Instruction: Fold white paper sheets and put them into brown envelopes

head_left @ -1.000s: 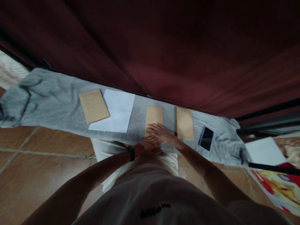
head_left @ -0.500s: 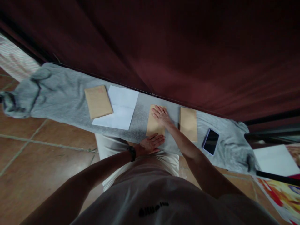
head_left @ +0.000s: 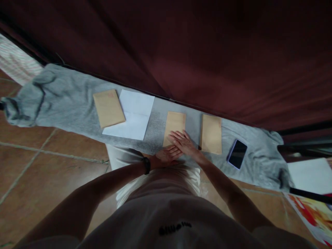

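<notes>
On the grey cloth (head_left: 72, 100) spread over the tiled floor (head_left: 38, 162), a brown envelope (head_left: 174, 127) lies flat at centre; the right hand (head_left: 184, 142), fingers extended, presses its near end; the left hand (head_left: 166, 156), likewise flat and grasping nothing, rests at its near edge, partly under the right; a second envelope (head_left: 211, 134) and a phone (head_left: 237, 154) lie to the right; a third envelope (head_left: 109, 108) overlaps a white sheet (head_left: 133, 116) to the left.
</notes>
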{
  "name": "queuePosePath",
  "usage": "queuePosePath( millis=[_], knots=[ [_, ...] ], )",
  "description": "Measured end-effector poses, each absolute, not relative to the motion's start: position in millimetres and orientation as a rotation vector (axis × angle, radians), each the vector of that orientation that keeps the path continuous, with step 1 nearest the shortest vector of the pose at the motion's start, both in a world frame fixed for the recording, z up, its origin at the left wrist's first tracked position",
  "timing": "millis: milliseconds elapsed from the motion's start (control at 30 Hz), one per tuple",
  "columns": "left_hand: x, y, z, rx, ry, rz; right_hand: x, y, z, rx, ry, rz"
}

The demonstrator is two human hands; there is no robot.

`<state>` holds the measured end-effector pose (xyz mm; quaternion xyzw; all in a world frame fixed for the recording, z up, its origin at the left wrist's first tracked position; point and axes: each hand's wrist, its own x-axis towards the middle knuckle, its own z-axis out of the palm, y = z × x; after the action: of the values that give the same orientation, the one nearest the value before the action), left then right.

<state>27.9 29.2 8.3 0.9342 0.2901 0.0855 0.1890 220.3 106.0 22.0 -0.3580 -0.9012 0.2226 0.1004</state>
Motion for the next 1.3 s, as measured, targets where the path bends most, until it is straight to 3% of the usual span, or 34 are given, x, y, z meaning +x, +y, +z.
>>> queuePosePath(
  millis=[367,700,933,1300],
  knots=[
    [13.3,27.2,9.2,2.624,0.753,0.232,239.8,56.3,19.9,-1.046,-2.454,0.988],
    [5.5,27.6,28.0,2.687,0.702,0.266,240.7,34.6,20.6,-1.052,-2.428,0.762],
    [-2.9,69.7,40.6,2.512,1.041,0.727,239.5,30.1,21.2,-1.004,-2.428,0.6],
    [45.5,155.0,19.9,2.578,1.267,0.354,239.2,31.8,16.8,-0.973,-2.374,0.611]
  ],
)
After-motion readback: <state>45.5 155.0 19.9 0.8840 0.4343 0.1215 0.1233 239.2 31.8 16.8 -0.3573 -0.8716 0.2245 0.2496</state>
